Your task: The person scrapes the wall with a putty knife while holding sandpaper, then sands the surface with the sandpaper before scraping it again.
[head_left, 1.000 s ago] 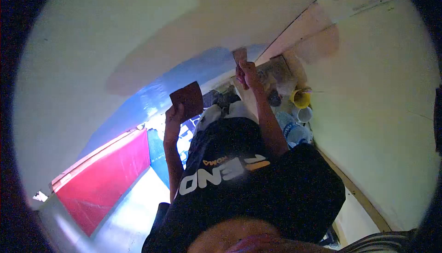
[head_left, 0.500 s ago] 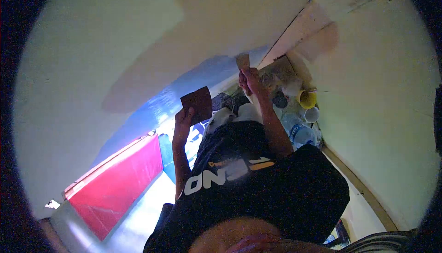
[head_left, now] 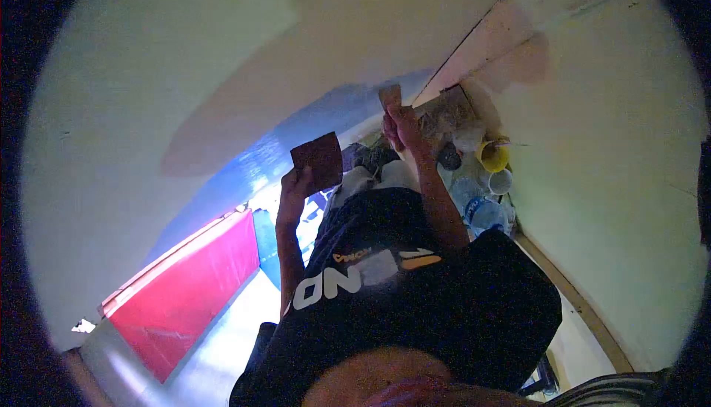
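A dark, roughly square sheet point(head_left: 318, 161) is pinched in my left hand point(head_left: 295, 183), with the thumb across its lower left part. My right hand point(head_left: 401, 127) is wrapped round the handle of a small flat scraper point(head_left: 389, 96), whose blade points up near the pale wall point(head_left: 326, 29). The two hands are apart, both in front of my body. Whether anything is on the blade is too dark to tell.
Right of my right hand are a yellow container point(head_left: 494, 157), a white cup point(head_left: 500, 182), a dark round object point(head_left: 449, 157) and a clear plastic bottle point(head_left: 485, 214). A red panel point(head_left: 189, 288) stands at lower left. Another wall point(head_left: 615, 185) rises on the right.
The dark sheet in my left hand has shifted slightly up and tilted a little. My right hand and the scraper have moved only slightly.
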`<move>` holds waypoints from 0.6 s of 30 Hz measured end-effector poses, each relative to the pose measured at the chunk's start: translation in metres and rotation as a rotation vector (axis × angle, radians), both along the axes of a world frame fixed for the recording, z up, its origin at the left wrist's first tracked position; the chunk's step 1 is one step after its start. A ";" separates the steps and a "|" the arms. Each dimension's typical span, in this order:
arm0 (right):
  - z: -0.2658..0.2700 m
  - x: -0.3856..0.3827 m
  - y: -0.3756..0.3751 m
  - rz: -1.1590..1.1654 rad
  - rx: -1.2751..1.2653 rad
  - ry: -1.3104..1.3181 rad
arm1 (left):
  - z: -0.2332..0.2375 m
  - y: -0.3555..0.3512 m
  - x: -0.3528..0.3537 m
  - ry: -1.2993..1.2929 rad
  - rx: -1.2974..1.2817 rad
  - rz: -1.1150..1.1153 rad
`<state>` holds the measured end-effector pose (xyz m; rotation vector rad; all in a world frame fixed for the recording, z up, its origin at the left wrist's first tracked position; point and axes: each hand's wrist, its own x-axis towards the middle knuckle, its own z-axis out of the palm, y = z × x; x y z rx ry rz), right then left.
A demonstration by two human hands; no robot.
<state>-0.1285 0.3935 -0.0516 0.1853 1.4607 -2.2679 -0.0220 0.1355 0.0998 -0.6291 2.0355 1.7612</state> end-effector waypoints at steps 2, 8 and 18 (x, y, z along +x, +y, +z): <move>-0.007 -0.006 -0.004 -0.002 -0.025 0.060 | -0.009 -0.009 0.000 0.043 -0.029 -0.032; -0.007 0.001 -0.002 -0.028 -0.020 0.005 | -0.016 -0.008 0.007 0.031 -0.001 0.001; 0.011 0.000 -0.003 -0.042 0.049 0.034 | -0.010 -0.007 0.006 0.055 -0.011 -0.033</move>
